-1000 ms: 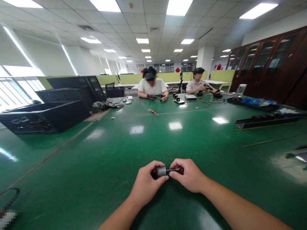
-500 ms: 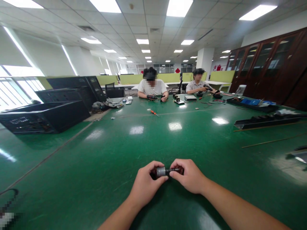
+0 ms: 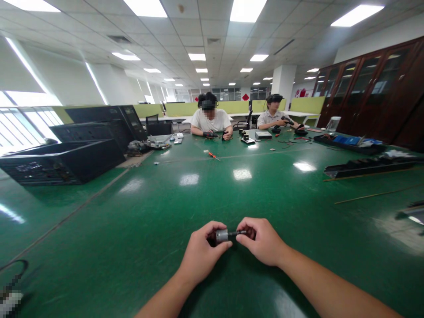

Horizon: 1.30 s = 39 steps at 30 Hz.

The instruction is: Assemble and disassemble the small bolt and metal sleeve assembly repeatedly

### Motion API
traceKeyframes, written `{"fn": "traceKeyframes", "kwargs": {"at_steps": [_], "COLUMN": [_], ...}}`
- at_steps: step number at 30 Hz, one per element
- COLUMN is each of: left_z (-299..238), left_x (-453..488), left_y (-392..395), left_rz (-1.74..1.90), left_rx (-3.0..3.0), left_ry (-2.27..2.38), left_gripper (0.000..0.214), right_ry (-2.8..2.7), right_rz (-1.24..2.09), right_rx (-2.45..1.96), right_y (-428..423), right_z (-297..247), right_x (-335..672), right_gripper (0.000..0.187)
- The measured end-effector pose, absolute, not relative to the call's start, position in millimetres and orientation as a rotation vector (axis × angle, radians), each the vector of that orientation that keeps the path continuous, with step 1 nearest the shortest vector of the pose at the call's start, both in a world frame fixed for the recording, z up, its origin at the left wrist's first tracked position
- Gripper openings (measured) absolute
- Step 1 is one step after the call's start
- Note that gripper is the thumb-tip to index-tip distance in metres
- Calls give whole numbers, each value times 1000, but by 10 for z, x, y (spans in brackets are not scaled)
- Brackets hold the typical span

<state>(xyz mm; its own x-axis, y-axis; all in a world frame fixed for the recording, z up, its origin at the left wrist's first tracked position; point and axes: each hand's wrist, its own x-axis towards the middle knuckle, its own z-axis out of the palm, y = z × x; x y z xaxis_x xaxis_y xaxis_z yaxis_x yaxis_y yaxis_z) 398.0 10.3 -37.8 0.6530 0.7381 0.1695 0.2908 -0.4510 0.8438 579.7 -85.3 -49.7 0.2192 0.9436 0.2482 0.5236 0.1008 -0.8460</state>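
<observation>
My left hand [image 3: 202, 249] is closed around the grey metal cylinder of a small motor [image 3: 222, 235], thumb below and fingers above. From the cylinder's right end a thin dark shaft with ridges reaches toward my right hand [image 3: 261, 240]. The thumb and bent fingers of that hand pinch the shaft's far end. The motor lies roughly level, low over the green table [image 3: 159, 207]. My fingers hide both of its ends.
Across the table sit two people, one in a white shirt [image 3: 212, 120] and one in a light shirt [image 3: 273, 118]. An orange screwdriver [image 3: 213, 156] lies mid-table. Black computer cases [image 3: 62, 161] stand at left; black trays [image 3: 369, 165] at right.
My right hand has shifted slightly up and right, and the shaft end tilts up a little more. My left hand keeps its grip almost unmoved.
</observation>
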Motion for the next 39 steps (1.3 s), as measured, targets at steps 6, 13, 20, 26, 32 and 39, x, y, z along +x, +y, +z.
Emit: {"fn": "traceKeyframes", "kwargs": {"at_steps": [6, 13, 20, 26, 32, 39], "left_z": [-384, -374, -372, -384, -365, -314], "left_x": [3994, 3995, 3991, 3986, 3965, 3863], "left_y": [116, 116, 119, 153, 228, 233], "left_rz": [682, 690, 681, 686, 826, 938], "left_rx": [2012, 2010, 2006, 1935, 1856, 1527], "left_ry": [799, 807, 819, 798, 811, 898], "left_gripper": [26, 31, 30, 30, 30, 52], "right_ry": [-1425, -1388, -1320, -1072, -656, -689], "right_rz": [551, 550, 613, 829, 914, 993], "right_rx": [-1543, -1559, -1527, -1320, -1107, -1023], "right_y": [-845, -845, -825, -747, -582, -588], "right_z": [-505, -535, -542, -606, -705, -684], "right_x": [5804, 5810, 5819, 5927, 6112, 6098], "right_gripper": [3, 3, 2, 13, 46, 52]}}
